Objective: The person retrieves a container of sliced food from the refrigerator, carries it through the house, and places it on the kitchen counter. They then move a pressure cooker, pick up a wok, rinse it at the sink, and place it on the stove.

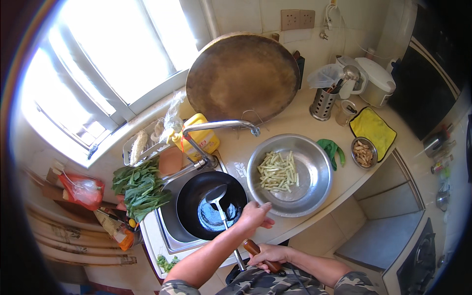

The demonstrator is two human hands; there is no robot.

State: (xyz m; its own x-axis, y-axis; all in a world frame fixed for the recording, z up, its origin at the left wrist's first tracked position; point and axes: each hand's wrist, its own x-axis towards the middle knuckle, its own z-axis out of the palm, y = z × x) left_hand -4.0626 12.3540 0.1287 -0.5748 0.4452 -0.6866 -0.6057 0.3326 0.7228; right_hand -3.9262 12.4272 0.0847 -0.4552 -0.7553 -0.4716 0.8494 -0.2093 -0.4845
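My left hand (256,218) reaches across to the near rim of a steel basin (317,188), thumb and fingers apart; whether it grips the rim is unclear. Pale green cut vegetable strips (278,171) lie in the basin's left half. My right hand (271,254) is closed around a brown wooden handle (252,246) that lines up with the black wok (188,199); my left forearm hides where they would join. The wok sits over the sink (166,221), its bottom wet and shiny. A metal spatula (217,193) rests in it, its shaft running under my left arm towards my right fingers.
The faucet (221,126) arches over the counter behind the wok. Leafy greens (143,186) lie left of the sink, beside a yellow jug (201,138). A large round board (243,77) leans at the back. Right stand a green pepper (333,151), a small bowl (364,153) and a yellow cloth (374,129).
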